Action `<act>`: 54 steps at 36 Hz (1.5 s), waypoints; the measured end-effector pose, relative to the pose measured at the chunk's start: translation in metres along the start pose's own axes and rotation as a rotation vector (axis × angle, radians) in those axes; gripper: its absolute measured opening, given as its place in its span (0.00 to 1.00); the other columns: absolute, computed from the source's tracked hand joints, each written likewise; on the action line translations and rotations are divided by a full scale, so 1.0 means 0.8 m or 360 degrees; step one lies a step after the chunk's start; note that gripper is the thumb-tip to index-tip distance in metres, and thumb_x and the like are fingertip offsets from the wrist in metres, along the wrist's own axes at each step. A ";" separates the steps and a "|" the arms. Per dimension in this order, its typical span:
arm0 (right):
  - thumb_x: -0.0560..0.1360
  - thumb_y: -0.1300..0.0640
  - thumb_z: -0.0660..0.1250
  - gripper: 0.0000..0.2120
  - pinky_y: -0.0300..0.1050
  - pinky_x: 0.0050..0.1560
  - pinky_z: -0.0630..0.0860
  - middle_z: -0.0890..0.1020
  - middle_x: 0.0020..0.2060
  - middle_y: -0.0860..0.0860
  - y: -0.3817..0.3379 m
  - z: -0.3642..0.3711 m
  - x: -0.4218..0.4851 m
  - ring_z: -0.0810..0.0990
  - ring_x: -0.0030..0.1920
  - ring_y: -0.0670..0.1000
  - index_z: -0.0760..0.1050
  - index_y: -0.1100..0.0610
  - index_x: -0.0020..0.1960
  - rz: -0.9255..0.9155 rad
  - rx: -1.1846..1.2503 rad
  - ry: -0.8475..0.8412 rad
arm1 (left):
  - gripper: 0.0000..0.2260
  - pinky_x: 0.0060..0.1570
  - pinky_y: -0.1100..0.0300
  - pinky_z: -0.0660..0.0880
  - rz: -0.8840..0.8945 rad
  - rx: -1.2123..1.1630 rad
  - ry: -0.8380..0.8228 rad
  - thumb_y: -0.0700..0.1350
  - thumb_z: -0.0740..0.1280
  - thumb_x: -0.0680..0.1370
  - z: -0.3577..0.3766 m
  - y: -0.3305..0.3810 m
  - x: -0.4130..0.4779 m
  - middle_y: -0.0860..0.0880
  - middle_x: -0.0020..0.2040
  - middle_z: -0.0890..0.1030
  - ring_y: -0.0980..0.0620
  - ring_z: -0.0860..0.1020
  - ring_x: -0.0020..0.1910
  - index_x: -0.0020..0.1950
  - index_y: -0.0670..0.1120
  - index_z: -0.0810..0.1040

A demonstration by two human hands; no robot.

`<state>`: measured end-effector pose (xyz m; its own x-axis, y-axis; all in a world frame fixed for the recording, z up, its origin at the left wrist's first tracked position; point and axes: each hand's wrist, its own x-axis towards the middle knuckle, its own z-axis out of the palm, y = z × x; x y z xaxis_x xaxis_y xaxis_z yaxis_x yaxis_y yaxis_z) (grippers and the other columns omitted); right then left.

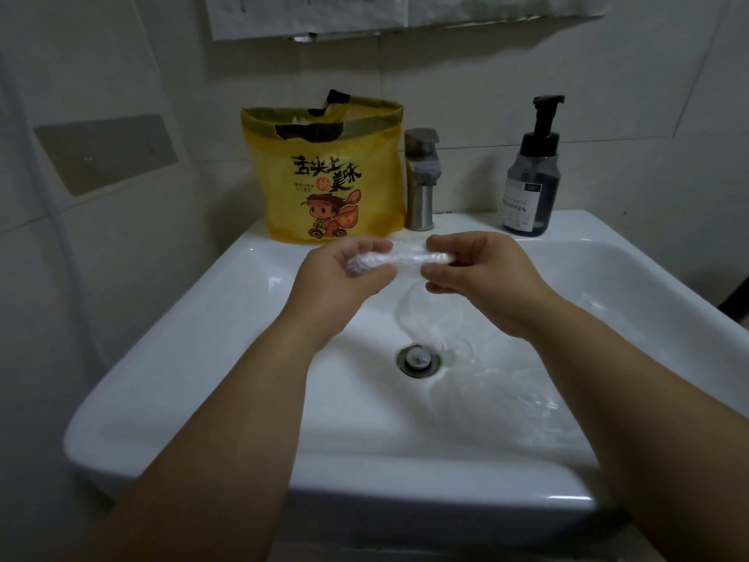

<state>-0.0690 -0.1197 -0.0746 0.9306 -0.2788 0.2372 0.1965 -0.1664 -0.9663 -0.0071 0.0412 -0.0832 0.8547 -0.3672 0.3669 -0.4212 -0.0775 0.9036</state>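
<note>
Over a white ceramic sink, both my hands hold a clear, crinkled plastic film stretched between them. My left hand grips the bunched left end with curled fingers. My right hand pinches the right end between thumb and fingers. A loose, see-through tail of the film hangs down from my right hand into the basin, reaching past the metal drain.
A yellow printed plastic bag stands on the sink's back ledge at the left of a steel faucet. A dark foam pump bottle stands at the back right. Tiled wall runs behind and to the left.
</note>
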 end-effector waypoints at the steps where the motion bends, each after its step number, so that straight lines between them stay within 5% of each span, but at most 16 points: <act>1: 0.71 0.70 0.70 0.21 0.38 0.47 0.81 0.81 0.49 0.55 0.001 -0.001 0.001 0.82 0.41 0.49 0.74 0.66 0.64 -0.0007 -0.0013 -0.0004 | 0.10 0.44 0.69 0.77 0.0008 0.0036 -0.0006 0.39 0.74 0.73 -0.001 0.000 0.000 0.56 0.42 0.81 0.63 0.78 0.36 0.48 0.55 0.81; 6: 0.73 0.65 0.71 0.20 0.40 0.49 0.81 0.82 0.44 0.51 0.006 -0.004 0.002 0.83 0.40 0.48 0.75 0.62 0.64 -0.0021 -0.0217 0.0015 | 0.10 0.48 0.61 0.77 0.0010 0.0212 -0.0051 0.43 0.73 0.74 -0.003 -0.005 0.000 0.51 0.43 0.80 0.54 0.78 0.42 0.49 0.57 0.80; 11: 0.76 0.59 0.68 0.12 0.27 0.29 0.70 0.80 0.39 0.48 0.007 -0.004 0.002 0.81 0.38 0.46 0.78 0.59 0.59 -0.0113 -0.0421 0.0042 | 0.05 0.40 0.66 0.73 0.0051 0.0373 -0.0034 0.45 0.70 0.77 -0.001 -0.009 0.001 0.56 0.40 0.76 0.59 0.74 0.36 0.48 0.56 0.78; 18: 0.78 0.53 0.66 0.04 0.29 0.32 0.73 0.77 0.45 0.51 0.009 -0.005 0.004 0.81 0.42 0.51 0.75 0.48 0.43 -0.0214 -0.0638 0.0031 | 0.04 0.41 0.84 0.63 0.0065 0.0427 0.0025 0.45 0.69 0.78 -0.001 -0.006 0.002 0.53 0.57 0.69 0.59 0.70 0.53 0.46 0.53 0.77; 22: 0.77 0.54 0.66 0.04 0.48 0.48 0.82 0.79 0.43 0.51 0.012 -0.012 0.007 0.81 0.40 0.48 0.76 0.52 0.44 -0.0116 -0.0560 -0.0060 | 0.02 0.41 0.71 0.73 -0.0050 0.0236 -0.0156 0.45 0.68 0.78 -0.004 -0.005 0.002 0.52 0.43 0.78 0.58 0.76 0.40 0.46 0.50 0.78; 27: 0.77 0.60 0.66 0.04 0.36 0.35 0.78 0.79 0.37 0.53 0.005 -0.015 0.003 0.77 0.34 0.46 0.77 0.60 0.47 -0.0105 -0.0353 -0.0174 | 0.02 0.39 0.64 0.79 -0.0177 -0.0053 -0.0235 0.40 0.68 0.78 -0.010 -0.002 0.003 0.52 0.35 0.82 0.58 0.79 0.33 0.46 0.45 0.79; 35: 0.77 0.60 0.66 0.05 0.36 0.33 0.77 0.79 0.34 0.53 -0.002 -0.026 0.000 0.77 0.30 0.44 0.78 0.61 0.47 0.0118 -0.0331 -0.0372 | 0.03 0.33 0.65 0.76 -0.0340 -0.0015 -0.0456 0.41 0.66 0.79 -0.016 0.003 -0.003 0.50 0.32 0.82 0.57 0.78 0.30 0.48 0.45 0.79; 43: 0.77 0.63 0.63 0.07 0.37 0.31 0.75 0.78 0.33 0.54 -0.010 -0.029 -0.003 0.75 0.30 0.46 0.77 0.64 0.52 0.0229 -0.0035 -0.0441 | 0.05 0.32 0.67 0.77 -0.0496 -0.0384 -0.0459 0.37 0.64 0.80 -0.017 0.012 -0.003 0.50 0.32 0.82 0.58 0.77 0.29 0.51 0.44 0.78; 54: 0.77 0.71 0.60 0.10 0.39 0.29 0.76 0.78 0.31 0.57 -0.013 -0.020 -0.003 0.75 0.31 0.51 0.78 0.63 0.46 0.0249 0.0251 -0.0371 | 0.09 0.31 0.67 0.76 -0.0595 -0.0526 -0.0423 0.34 0.62 0.80 -0.015 0.011 -0.001 0.50 0.30 0.79 0.59 0.75 0.27 0.48 0.45 0.79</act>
<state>-0.0785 -0.1323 -0.0638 0.9954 -0.0625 0.0728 0.0739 0.0152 -0.9971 -0.0078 0.0518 -0.0726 0.8039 -0.5945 -0.0209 0.0492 0.0315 0.9983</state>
